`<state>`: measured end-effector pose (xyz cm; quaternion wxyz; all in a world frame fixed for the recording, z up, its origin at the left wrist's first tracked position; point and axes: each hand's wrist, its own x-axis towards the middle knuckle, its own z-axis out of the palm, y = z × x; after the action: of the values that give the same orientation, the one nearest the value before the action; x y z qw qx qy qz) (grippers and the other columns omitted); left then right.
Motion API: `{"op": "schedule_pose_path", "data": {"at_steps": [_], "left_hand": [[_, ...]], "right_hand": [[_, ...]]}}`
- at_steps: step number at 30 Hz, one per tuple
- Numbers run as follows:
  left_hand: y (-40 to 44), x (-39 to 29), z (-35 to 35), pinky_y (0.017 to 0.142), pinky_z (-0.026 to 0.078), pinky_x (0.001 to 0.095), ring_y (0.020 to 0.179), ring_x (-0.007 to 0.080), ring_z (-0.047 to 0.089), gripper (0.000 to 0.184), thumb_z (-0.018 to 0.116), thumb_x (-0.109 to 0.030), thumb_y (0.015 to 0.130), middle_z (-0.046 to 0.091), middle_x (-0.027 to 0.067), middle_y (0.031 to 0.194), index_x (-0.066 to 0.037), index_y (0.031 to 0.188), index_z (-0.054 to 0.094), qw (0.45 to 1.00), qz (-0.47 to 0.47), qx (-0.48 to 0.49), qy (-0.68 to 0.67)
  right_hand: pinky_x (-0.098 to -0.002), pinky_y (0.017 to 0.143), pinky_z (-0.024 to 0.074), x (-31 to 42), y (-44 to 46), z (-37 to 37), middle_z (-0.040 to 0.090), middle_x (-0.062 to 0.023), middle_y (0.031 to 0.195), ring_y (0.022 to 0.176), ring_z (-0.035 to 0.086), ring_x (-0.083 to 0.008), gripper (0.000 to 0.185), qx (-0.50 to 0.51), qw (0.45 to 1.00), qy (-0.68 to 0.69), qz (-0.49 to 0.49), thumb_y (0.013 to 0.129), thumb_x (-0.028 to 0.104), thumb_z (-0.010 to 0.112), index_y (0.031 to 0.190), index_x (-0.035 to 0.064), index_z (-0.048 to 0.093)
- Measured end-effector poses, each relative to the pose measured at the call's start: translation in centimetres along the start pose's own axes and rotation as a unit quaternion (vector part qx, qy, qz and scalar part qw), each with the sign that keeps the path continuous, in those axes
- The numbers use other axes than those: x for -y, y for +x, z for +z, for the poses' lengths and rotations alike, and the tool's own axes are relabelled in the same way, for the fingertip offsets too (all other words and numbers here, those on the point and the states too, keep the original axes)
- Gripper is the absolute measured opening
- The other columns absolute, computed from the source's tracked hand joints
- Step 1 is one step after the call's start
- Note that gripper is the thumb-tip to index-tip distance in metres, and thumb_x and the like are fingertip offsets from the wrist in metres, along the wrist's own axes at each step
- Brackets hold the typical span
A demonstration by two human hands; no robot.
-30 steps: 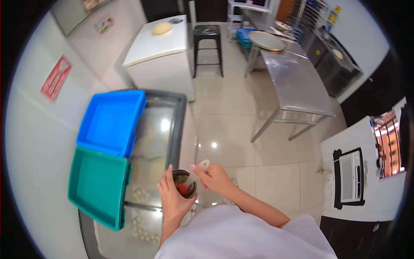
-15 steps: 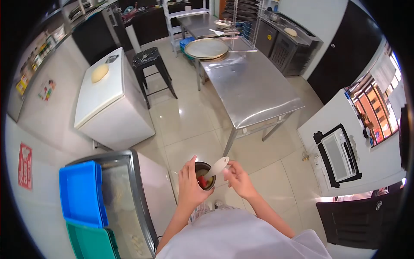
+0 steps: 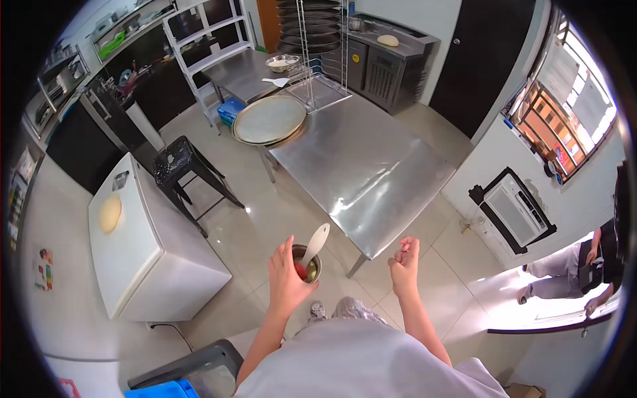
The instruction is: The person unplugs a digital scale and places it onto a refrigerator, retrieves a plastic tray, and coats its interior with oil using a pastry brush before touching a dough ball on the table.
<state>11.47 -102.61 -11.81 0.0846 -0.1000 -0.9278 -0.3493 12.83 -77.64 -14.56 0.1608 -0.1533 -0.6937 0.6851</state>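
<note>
My left hand (image 3: pixel 286 282) is wrapped round a small dark metal cup (image 3: pixel 316 266) held in front of my body. In the cup stands a utensil with a white handle (image 3: pixel 316 241), leaning up and to the right; its red part (image 3: pixel 301 270) lies low inside, beside something yellowish that I cannot make out. My right hand (image 3: pixel 405 262) is raised to the right, clear of the cup, near the front corner of the steel table (image 3: pixel 371 172). Its fingers are curled together; whether they hold anything is too small to tell.
A round pan (image 3: pixel 269 120) and a tray rack (image 3: pixel 323 93) stand at the table's far end. At left are a black stool (image 3: pixel 176 159) and a white freezer (image 3: pixel 126 232) with dough on it. Another person (image 3: pixel 584 265) is in the doorway at right.
My right hand has let go of the white handle and moved right. The view has swung right, bringing the steel table nearer; the blue and green trays have slid toward the lower left.
</note>
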Motion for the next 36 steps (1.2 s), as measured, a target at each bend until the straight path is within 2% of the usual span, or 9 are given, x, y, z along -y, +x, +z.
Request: {"op": "schedule_pose_path", "data": {"at_steps": [4,8,11,13,16,19,24,31,36], "left_hand": [[8.2,4.0,1.5,0.094,0.035,0.0456,0.11,0.0363,0.041,0.105,0.082,-0.016,0.052,0.04,0.0155,0.123,-0.008,0.138,0.022,1.0,0.02,0.007,0.001],[18.3,7.0,4.5,0.095,0.035,0.0459,0.111,0.0363,0.04,0.105,0.082,-0.018,0.053,0.04,0.0161,0.124,-0.008,0.138,0.022,0.999,0.045,0.006,-0.01],[25.5,8.4,7.4,0.096,0.034,0.0456,0.113,0.0356,0.039,0.104,0.082,-0.02,0.054,0.04,0.0165,0.124,-0.007,0.138,0.023,0.999,0.052,0.002,0.003],[29.7,9.7,8.7,0.096,0.033,0.0454,0.113,0.0352,0.039,0.103,0.082,-0.021,0.054,0.04,0.0167,0.124,-0.007,0.138,0.023,0.998,0.059,0.007,0.011],[35.5,11.2,11.3,0.097,0.031,0.0451,0.115,0.0339,0.039,0.103,0.082,-0.023,0.054,0.041,0.0176,0.125,-0.006,0.138,0.024,0.999,0.024,0.027,-0.003],[39.7,12.9,13.2,0.098,0.03,0.045,0.115,0.0335,0.039,0.103,0.082,-0.024,0.055,0.042,0.0177,0.124,-0.006,0.138,0.024,0.999,0.046,0.022,-0.002],[45.7,14.9,16.0,0.097,0.03,0.0451,0.117,0.0338,0.038,0.103,0.082,-0.025,0.056,0.041,0.0181,0.125,-0.006,0.138,0.024,0.996,0.077,0.047,0.022],[50.2,16.7,17.3,0.099,0.028,0.0466,0.119,0.0383,0.035,0.103,0.082,-0.029,0.057,0.037,0.0199,0.129,-0.006,0.138,0.023,0.989,0.116,0.088,0.014],[51.9,16.5,16.3,0.1,0.027,0.048,0.12,0.0412,0.031,0.104,0.082,-0.033,0.058,0.033,0.0207,0.133,-0.007,0.139,0.023,0.988,0.103,0.111,0.042]], "right_hand": [[-0.0199,0.059,0.0328,0.1,3.5,3.9,0.028,-0.0006,0.092,0.063,0.032,-0.0062,0.047,-0.037,0.999,0.01,0.018,0.064,-0.021,0.041,0.101,0.0077,0.039],[-0.0193,0.062,0.0346,0.1,9.7,7.2,0.027,0.0001,0.092,0.062,0.032,-0.0053,0.047,-0.041,0.994,0.094,0.047,0.065,-0.021,0.041,0.102,0.0088,0.039],[-0.0198,0.072,0.038,-0.8,14.8,9.5,0.026,0.0015,0.092,0.062,0.031,-0.0034,0.047,-0.065,0.996,0.051,0.032,0.066,-0.02,0.041,0.103,0.0099,0.038],[-0.0209,0.074,0.0388,-0.8,17.7,11.1,0.026,0.0017,0.093,0.063,0.032,-0.0035,0.048,-0.068,0.994,0.071,0.04,0.067,-0.019,0.041,0.105,0.0099,0.038],[-0.0231,0.077,0.0404,-0.3,22.0,13.1,0.026,0.002,0.094,0.065,0.033,-0.0038,0.049,-0.071,0.991,0.102,0.041,0.068,-0.018,0.042,0.107,0.0099,0.039],[-0.0252,0.075,0.0439,0.1,24.6,14.7,0.027,0.0005,0.097,0.071,0.038,-0.0054,0.049,-0.08,0.996,0.016,0.047,0.069,-0.018,0.045,0.11,0.009,0.04],[-0.0273,0.074,0.047,-0.2,26.4,16.5,0.029,-0.0024,0.101,0.08,0.042,-0.0084,0.047,-0.147,0.985,0.0,0.09,0.071,-0.016,0.048,0.111,0.0081,0.039],[-0.0269,0.075,0.0485,-1.1,27.5,20.0,0.032,-0.0078,0.113,0.097,0.049,-0.0152,0.045,-0.234,0.955,0.152,0.097,0.075,-0.01,0.06,0.11,0.0079,0.039],[-0.0287,0.078,0.0501,-0.7,27.9,22.9,0.033,-0.0092,0.116,0.106,0.051,-0.0185,0.043,-0.255,0.956,0.123,0.078,0.077,-0.006,0.062,0.111,0.0077,0.039]]}}
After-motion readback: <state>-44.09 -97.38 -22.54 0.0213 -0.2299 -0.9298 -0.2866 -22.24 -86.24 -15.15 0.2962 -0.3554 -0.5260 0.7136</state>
